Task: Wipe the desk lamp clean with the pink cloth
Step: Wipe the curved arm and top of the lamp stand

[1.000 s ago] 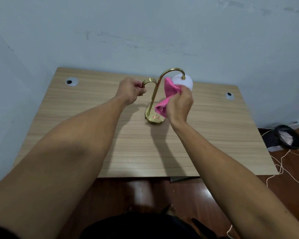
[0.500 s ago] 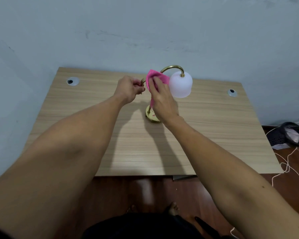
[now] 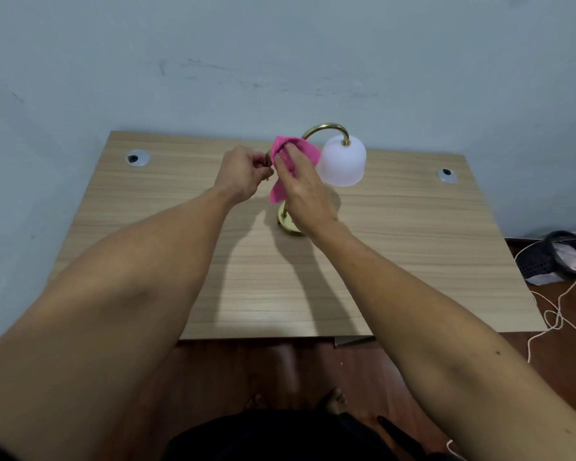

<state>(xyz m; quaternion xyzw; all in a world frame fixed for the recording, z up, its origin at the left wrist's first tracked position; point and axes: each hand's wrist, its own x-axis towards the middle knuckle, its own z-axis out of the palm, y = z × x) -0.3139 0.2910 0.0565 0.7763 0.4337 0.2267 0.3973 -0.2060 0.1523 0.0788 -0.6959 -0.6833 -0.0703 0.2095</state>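
Head view: right hand [image 3: 305,191] presses pink cloth [image 3: 288,161] round brass lamp [image 3: 326,151] stem, fingers curled; left hand [image 3: 243,173] pinches stem beside it; desk [image 3: 413,244] beneath.

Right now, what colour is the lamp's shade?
White, frosted-looking; the shade shows clearly in the head view.

no readable text, labels or signs
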